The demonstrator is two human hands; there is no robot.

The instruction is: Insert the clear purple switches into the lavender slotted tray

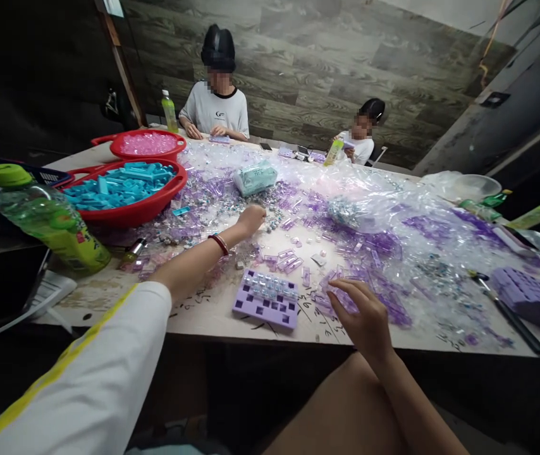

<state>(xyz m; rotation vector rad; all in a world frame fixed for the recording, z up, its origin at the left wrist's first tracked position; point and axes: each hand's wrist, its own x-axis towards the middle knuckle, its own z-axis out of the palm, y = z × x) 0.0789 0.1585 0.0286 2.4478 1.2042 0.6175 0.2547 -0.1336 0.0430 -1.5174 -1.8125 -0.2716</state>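
Observation:
My left hand (251,220) reaches across the table into scattered small silvery-blue beads (272,218). Its fingers are curled together, and whatever they pinch is hidden. My right hand (363,315) hovers at the near edge beside loose clear purple rectangular pieces (391,297). Its thumb and index finger are slightly apart, with nothing visible between them. Between my hands lies a lilac tray with square holes (265,311), bearing a cluster of clear, shiny pieces (270,285) across its upper part. More purple rectangular pieces (290,261) are strewn just beyond it.
Red baskets hold turquoise pieces (122,183) and pink pieces (149,143) at left. A green-capped bottle (47,215) and a phone (2,284) stand nearby. Plastic bags (360,215) cover the centre right. Stacked lilac blocks (530,294) sit at right. Two people (217,104) work opposite.

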